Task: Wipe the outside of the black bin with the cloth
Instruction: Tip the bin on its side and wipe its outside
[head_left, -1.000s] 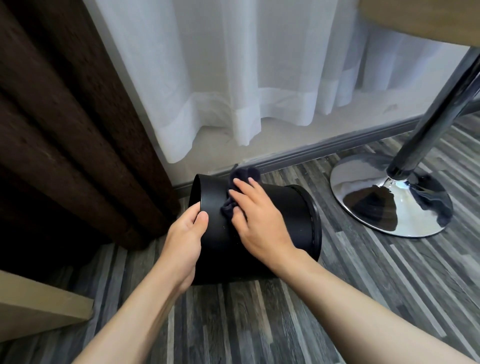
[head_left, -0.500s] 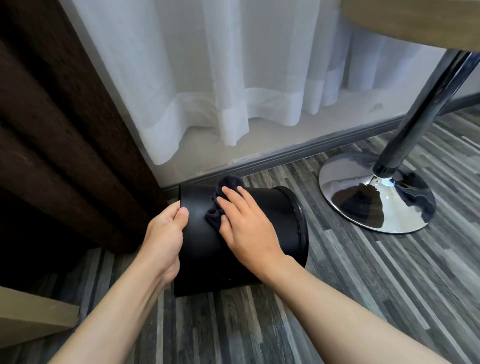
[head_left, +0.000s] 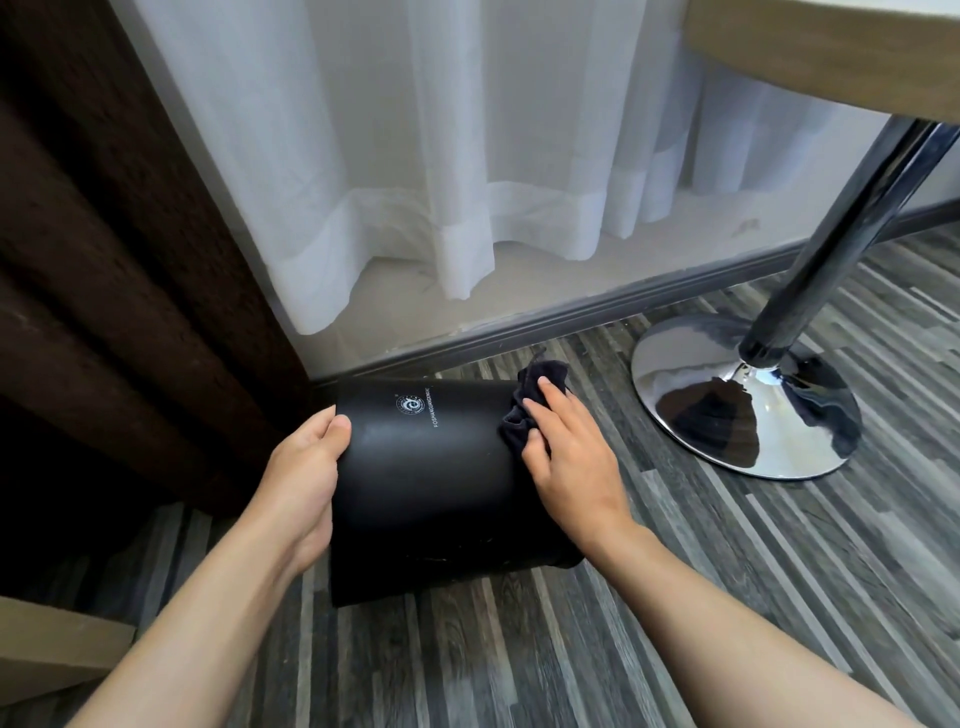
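One black bin (head_left: 431, 483) is recorded, laid on its side on the grey plank floor (head_left: 675, 597), just in front of the skirting board (head_left: 545, 325) and beside the dark brown curtain (head_left: 114, 234). Its wall is smooth, matt black plastic, tapered, with a small white round logo (head_left: 411, 405) and a line of print turned upward; faint pale scuffs are seen low on the near side. Which end is the mouth cannot be told. A dark cloth (head_left: 527, 410) is bunched against the upper right part of the wall and is pressed there by the right hand (head_left: 569, 457), fingers flat and close together on it. The left end is steadied by the left hand (head_left: 311, 467), curled round the edge with the thumb on the wall. Wiping is judged to be under way: only the upper right area is covered, while the underside and far side are taken as still to be done. A chrome pedestal base (head_left: 743, 400) stands near on the right, under white sheer curtains (head_left: 441, 156).
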